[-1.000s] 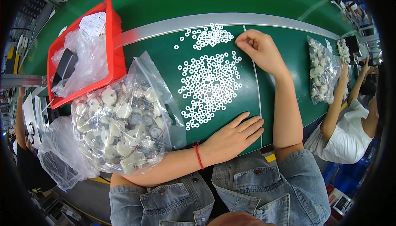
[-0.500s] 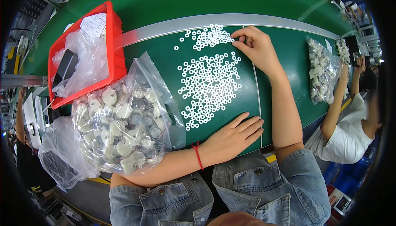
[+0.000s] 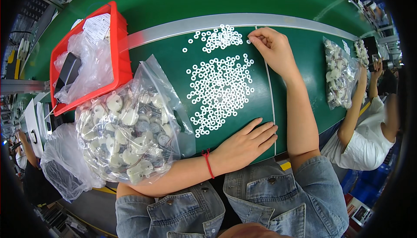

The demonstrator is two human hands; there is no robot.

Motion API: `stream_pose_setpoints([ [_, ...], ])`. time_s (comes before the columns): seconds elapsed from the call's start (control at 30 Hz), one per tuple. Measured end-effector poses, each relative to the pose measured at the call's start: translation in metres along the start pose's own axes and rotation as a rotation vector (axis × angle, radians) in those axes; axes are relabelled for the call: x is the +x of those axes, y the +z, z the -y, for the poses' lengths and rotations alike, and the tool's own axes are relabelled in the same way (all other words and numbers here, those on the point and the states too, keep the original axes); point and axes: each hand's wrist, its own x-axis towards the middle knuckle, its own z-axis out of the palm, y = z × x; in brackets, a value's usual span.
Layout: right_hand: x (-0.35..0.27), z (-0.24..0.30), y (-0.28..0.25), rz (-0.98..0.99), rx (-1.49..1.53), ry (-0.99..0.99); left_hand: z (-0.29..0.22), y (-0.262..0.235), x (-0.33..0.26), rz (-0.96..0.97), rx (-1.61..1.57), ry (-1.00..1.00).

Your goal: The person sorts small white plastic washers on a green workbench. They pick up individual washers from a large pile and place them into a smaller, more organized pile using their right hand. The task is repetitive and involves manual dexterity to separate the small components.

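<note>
Many small white ring-shaped washers lie on the green table mat in two groups, a large spread (image 3: pixel 219 88) in the middle and a smaller pile (image 3: pixel 221 38) beyond it. At the right edge of the smaller pile, my right hand (image 3: pixel 273 51) has its thumb and forefinger curled together. A single white washer (image 3: pixel 248 41) shows at the fingertips, a little apart from the pile. My left hand (image 3: pixel 245 144) lies flat at the near edge of the table, palm down with fingers stretched out and nothing in it. Its forearm touches a clear bag of white plastic parts (image 3: pixel 130 129).
A red bin (image 3: pixel 124 60) with clear plastic, a paper sheet and a black object stands at the far left. A metal rail (image 3: pixel 182 26) crosses behind the washers. To the right lie another bag of parts (image 3: pixel 339 75) and a co-worker in a white shirt (image 3: pixel 369 140).
My right hand has shifted slightly to the right, away from the smaller pile, and one washer now sits apart at its fingertips. My left hand has stayed still.
</note>
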Motion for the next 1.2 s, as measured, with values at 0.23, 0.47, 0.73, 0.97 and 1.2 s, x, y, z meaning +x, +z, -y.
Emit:
stream_pose_setpoints([
  [0.23, -0.005, 0.007, -0.009, 0.280, 0.080, 0.037, 0.001, 0.002, -0.001, -0.009, 0.005, -0.002],
  [0.47, 0.000, 0.002, 0.008, 0.055, 0.247, 0.083, 0.000, 0.001, 0.000, -0.008, 0.018, -0.001],
  [0.73, -0.001, 0.015, 0.011, 0.071, -0.036, -0.039, 0.000, 0.002, 0.000, -0.002, 0.018, -0.008],
  [0.97, -0.001, 0.011, 0.001, 0.173, 0.078, 0.039, 0.000, 0.002, 0.000, -0.011, 0.007, -0.007],
  [1.2, -0.002, 0.018, -0.002, 0.182, 0.047, 0.118, 0.000, 0.002, -0.001, -0.012, -0.002, -0.009],
])
